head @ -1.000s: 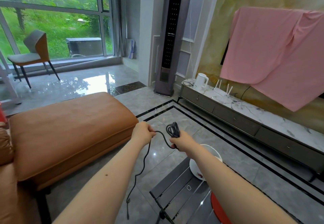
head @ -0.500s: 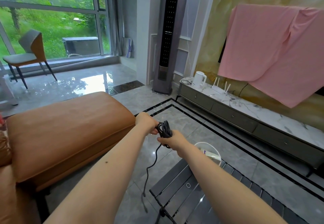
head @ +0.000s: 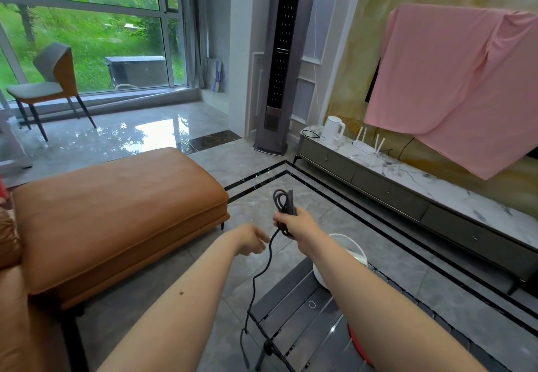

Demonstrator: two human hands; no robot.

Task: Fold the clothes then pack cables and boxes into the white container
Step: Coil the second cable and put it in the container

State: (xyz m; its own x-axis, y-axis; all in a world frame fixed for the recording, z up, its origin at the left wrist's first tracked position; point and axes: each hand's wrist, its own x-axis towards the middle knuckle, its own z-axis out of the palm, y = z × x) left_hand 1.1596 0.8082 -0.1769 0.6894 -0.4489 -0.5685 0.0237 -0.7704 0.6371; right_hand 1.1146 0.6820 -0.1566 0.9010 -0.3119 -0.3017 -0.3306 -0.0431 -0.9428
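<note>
From the head camera, the right hand (head: 297,226) squeezes a looped black cable (head: 283,201) above the dark table (head: 294,310). The cable's loose end hangs down. The left hand (head: 251,239) is loosely open beside it. The white container (head: 353,251) sits on the table.

— Where does the light come from?
— Daylight floods in through the window (head: 87,28) at upper left, throwing white glare across the polished floor (head: 151,133).
— Image quality?
— Bright, fairly sharp; wide-angle bending at the edges, slight softness on the left hand (head: 250,239).
</note>
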